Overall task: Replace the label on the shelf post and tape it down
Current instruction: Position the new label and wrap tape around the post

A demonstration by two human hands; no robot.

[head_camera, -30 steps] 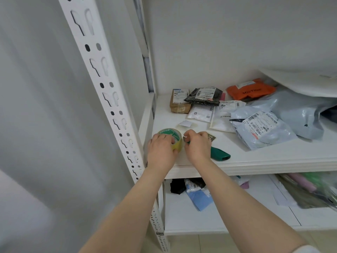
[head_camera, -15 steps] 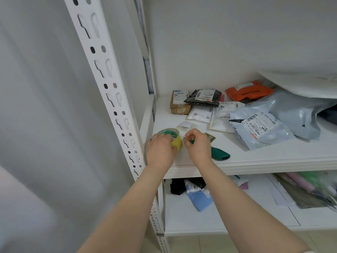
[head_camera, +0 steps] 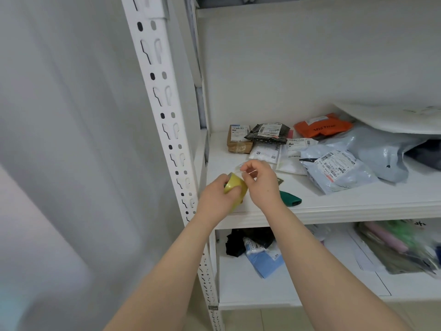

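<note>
My left hand (head_camera: pixel 216 199) grips a yellowish roll of clear tape (head_camera: pixel 236 188) just above the front left corner of the white shelf board (head_camera: pixel 334 206). My right hand (head_camera: pixel 259 180) pinches the free end of the tape strip (head_camera: pixel 241 168) and holds it a short way up from the roll. The white slotted shelf post (head_camera: pixel 164 111) rises just left of both hands. I see no label on the visible part of the post. A small dark tag (head_camera: pixel 279 180) lies on the board, mostly hidden behind my right hand.
A green-handled tool (head_camera: pixel 290 199) lies on the board right of my hands. Several mail parcels sit behind: a brown box (head_camera: pixel 239 142), a black bag (head_camera: pixel 268 133), an orange bag (head_camera: pixel 322 127) and grey bags (head_camera: pixel 338 170). The lower shelf (head_camera: pixel 298 283) holds more bags and papers.
The tape roll has tilted up off the board in my left hand, and my right hand has drawn the tape end up and away from it. The camera has tipped slightly downward.
</note>
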